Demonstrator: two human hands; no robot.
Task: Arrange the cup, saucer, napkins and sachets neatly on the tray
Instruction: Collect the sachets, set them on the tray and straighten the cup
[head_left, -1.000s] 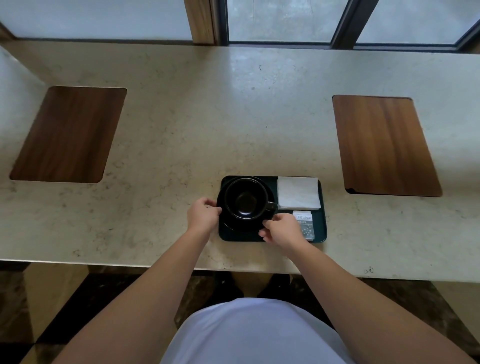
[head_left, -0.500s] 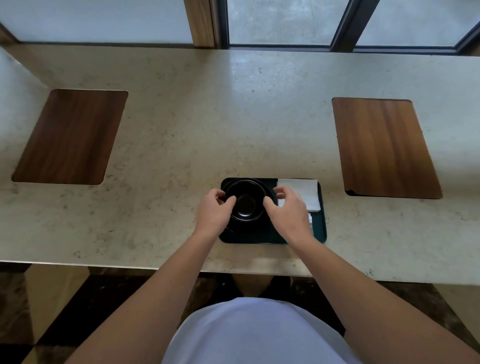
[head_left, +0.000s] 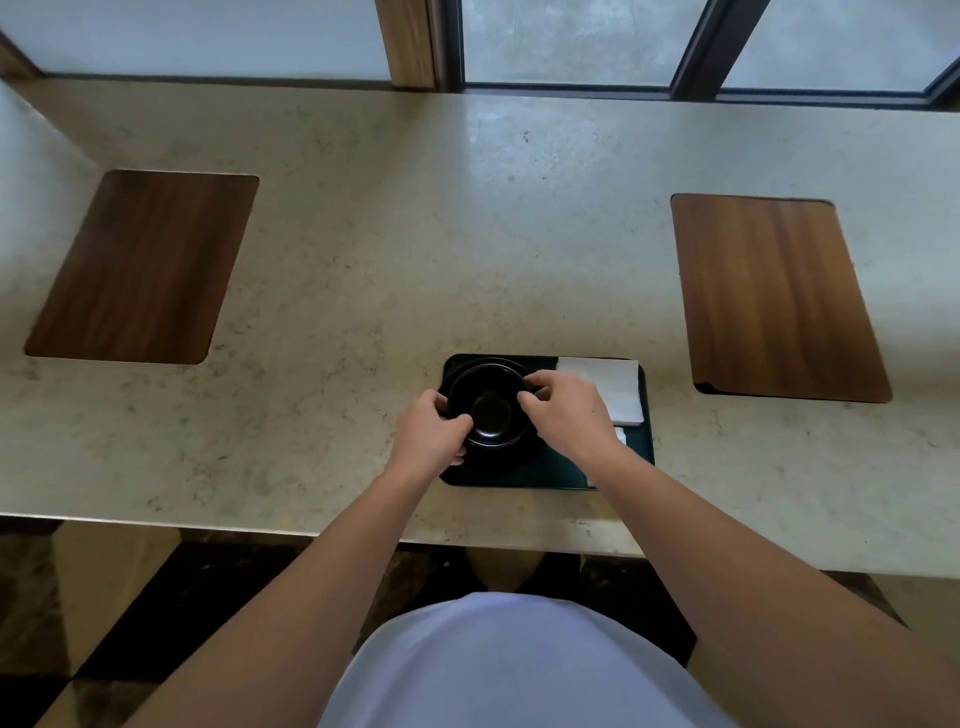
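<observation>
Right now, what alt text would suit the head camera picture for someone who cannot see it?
Both hands, left hand and right hand, grip a black cup on a dark tray beside white napkins, on a stone counter.

Soft daylight comes in through the windows (head_left: 571, 41) at the far edge and leaves a pale sheen on the stone table (head_left: 467, 208). Shadows are faint. The wide lens bows the table edges; the black cup (head_left: 488, 410) shows little detail
</observation>
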